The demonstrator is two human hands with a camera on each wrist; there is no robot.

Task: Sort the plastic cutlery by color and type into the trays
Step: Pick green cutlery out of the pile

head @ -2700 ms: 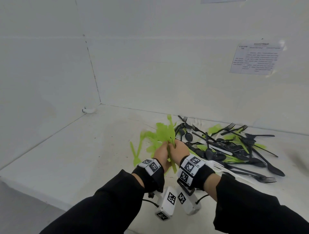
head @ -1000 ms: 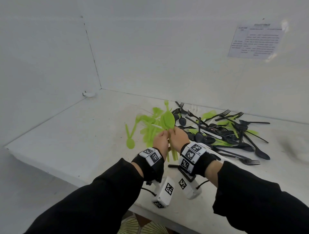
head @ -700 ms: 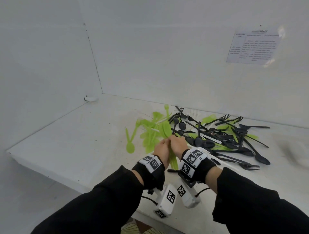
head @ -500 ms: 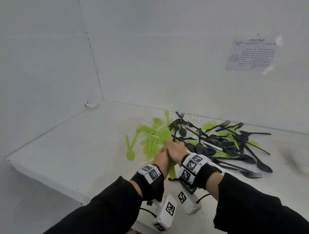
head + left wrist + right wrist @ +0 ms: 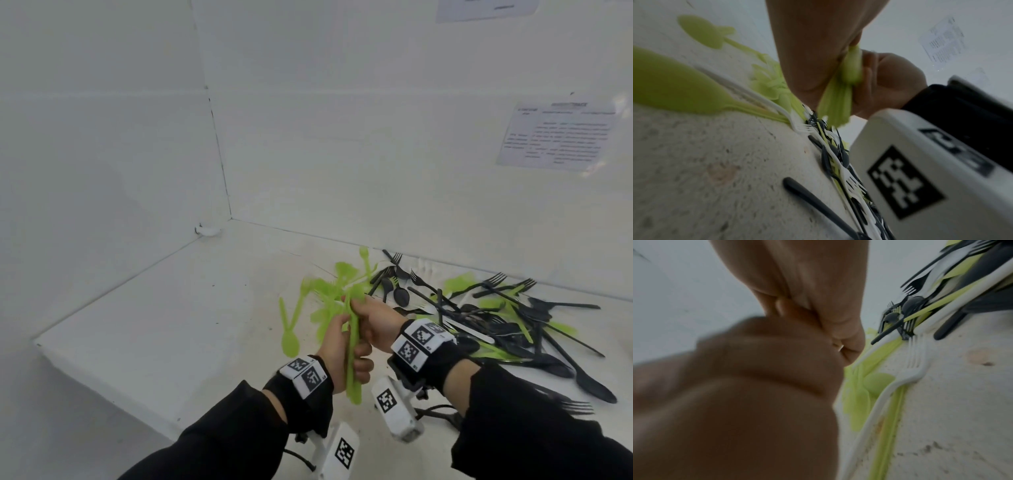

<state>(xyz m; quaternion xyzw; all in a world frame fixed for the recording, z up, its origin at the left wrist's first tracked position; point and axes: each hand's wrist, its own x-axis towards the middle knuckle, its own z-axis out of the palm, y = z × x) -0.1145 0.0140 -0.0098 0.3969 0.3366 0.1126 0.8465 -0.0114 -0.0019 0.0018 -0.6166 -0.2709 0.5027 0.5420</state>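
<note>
At lower centre, the left hand (image 5: pixel 337 353) clasps a bright lime-green cutlery bundle (image 5: pixel 352 359), handles downward; the right hand (image 5: pixel 375 325) pinches its top.

White walls (image 5: pixel 102 137) meet at a corner, printed sheet (image 5: pixel 558 137) taped on rt wall; speckled white tabletop (image 5: pixel 164 322), w/ even light

Printed sheet (image 5: pixel 561 137) hangs on the white wall (image 5: pixel 342 120).

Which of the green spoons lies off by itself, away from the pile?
The green spoon farthest left on the white table, bowl toward the person, left of the left hand.
</note>
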